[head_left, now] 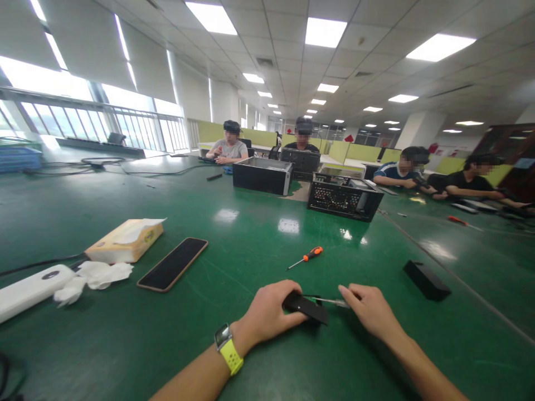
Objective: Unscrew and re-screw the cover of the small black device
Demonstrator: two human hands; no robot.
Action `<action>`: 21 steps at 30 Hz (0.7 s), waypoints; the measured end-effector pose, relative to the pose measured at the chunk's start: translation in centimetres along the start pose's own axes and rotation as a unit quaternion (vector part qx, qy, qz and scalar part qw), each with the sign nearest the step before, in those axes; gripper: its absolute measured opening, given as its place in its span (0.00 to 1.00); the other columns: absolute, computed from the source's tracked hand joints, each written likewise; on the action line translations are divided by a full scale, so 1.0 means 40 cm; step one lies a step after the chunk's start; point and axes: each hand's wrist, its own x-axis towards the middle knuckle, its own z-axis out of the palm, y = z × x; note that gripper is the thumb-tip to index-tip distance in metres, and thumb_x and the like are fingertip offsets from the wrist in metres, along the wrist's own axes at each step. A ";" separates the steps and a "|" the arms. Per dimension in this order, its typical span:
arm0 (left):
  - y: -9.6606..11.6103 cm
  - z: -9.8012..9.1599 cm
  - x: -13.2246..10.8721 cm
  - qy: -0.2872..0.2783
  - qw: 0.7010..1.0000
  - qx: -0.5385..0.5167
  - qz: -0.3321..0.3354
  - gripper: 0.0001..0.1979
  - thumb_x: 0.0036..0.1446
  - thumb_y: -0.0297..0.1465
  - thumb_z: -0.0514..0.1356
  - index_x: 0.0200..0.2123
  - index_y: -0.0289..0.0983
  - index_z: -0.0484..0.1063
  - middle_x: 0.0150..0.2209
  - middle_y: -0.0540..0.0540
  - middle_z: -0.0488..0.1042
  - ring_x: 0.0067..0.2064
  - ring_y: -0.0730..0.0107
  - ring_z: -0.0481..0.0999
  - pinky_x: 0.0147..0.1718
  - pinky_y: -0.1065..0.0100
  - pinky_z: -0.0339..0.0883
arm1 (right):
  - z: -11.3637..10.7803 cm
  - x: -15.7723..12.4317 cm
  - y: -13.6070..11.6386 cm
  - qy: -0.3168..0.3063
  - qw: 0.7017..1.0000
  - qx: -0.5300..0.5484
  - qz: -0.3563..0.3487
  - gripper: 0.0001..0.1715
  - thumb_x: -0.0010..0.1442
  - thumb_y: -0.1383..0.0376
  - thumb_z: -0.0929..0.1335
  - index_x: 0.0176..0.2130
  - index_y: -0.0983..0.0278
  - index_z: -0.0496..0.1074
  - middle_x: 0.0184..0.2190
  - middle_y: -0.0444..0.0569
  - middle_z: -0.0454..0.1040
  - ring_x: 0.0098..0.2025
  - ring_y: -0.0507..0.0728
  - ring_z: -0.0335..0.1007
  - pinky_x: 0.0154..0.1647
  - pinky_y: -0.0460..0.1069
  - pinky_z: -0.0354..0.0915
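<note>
Lower centre: left hand (267, 314) grips a small black box (308, 309) — right hand (371, 312), just beside it, pinches a thin metal tool (332, 301) lying left-right, tip at the box.

We see a bright room lit by ceiling panels (326, 32) and blown-out windows (62, 83). Glare spots the glossy green table (251, 239); the picture's edges bend.

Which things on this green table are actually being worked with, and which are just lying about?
In use:
small black device, held by left hand
thin metal tool, in right hand

Lying about:
orange-handled screwdriver
phone
tissue box
crumpled tissues
white power bank
black block
</note>
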 end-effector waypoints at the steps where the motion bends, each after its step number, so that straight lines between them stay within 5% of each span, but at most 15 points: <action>1: 0.000 0.001 0.000 0.002 1.000 0.001 -0.004 0.14 0.54 0.36 0.66 0.43 0.39 0.72 0.40 0.48 0.76 0.39 0.62 0.75 0.39 0.67 0.66 | -0.008 -0.002 0.016 0.004 1.000 -0.008 0.014 0.31 0.66 0.49 0.60 0.17 0.61 0.61 0.16 0.42 0.65 0.21 0.54 0.62 0.24 0.47 0.51; 5: 0.004 0.004 -0.003 0.016 0.999 0.018 -0.024 0.14 0.56 0.36 0.63 0.45 0.40 0.71 0.42 0.47 0.76 0.43 0.61 0.75 0.42 0.65 0.66 | -0.024 -0.007 0.047 -0.002 0.999 -0.021 0.034 0.28 0.62 0.50 0.64 0.17 0.60 0.66 0.16 0.44 0.69 0.19 0.55 0.63 0.22 0.47 0.50; 8: 0.012 0.003 -0.004 0.022 0.997 0.060 -0.043 0.11 0.55 0.37 0.63 0.40 0.39 0.70 0.37 0.49 0.74 0.38 0.62 0.74 0.36 0.66 0.65 | -0.022 -0.004 0.025 -0.010 1.000 -0.007 0.009 0.26 0.63 0.50 0.64 0.21 0.60 0.71 0.21 0.46 0.74 0.25 0.57 0.69 0.28 0.49 0.59; 11: 0.021 -0.001 -0.004 0.023 0.994 0.097 -0.054 0.13 0.53 0.38 0.63 0.37 0.39 0.66 0.35 0.49 0.71 0.35 0.63 0.72 0.32 0.67 0.63 | -0.014 -0.006 -0.029 -0.008 0.995 0.081 -0.058 0.26 0.65 0.46 0.61 0.36 0.61 0.77 0.34 0.51 0.78 0.38 0.59 0.73 0.41 0.51 0.66; 15: 0.032 -0.003 -0.008 0.016 0.990 0.125 -0.069 0.19 0.52 0.45 0.64 0.40 0.39 0.65 0.38 0.48 0.70 0.39 0.60 0.72 0.35 0.66 0.65 | 0.005 -0.020 -0.103 -0.067 0.968 0.178 -0.162 0.39 0.52 0.39 0.71 0.53 0.62 0.73 0.47 0.55 0.76 0.48 0.64 0.70 0.51 0.57 0.65; 21: 0.037 -0.003 -0.015 -0.004 0.988 0.143 -0.057 0.24 0.50 0.51 0.64 0.41 0.39 0.67 0.41 0.45 0.69 0.43 0.55 0.72 0.38 0.62 0.67 | 0.018 -0.021 -0.125 -0.073 0.970 0.187 -0.139 0.30 0.58 0.46 0.69 0.51 0.63 0.74 0.43 0.55 0.77 0.45 0.63 0.71 0.49 0.57 0.66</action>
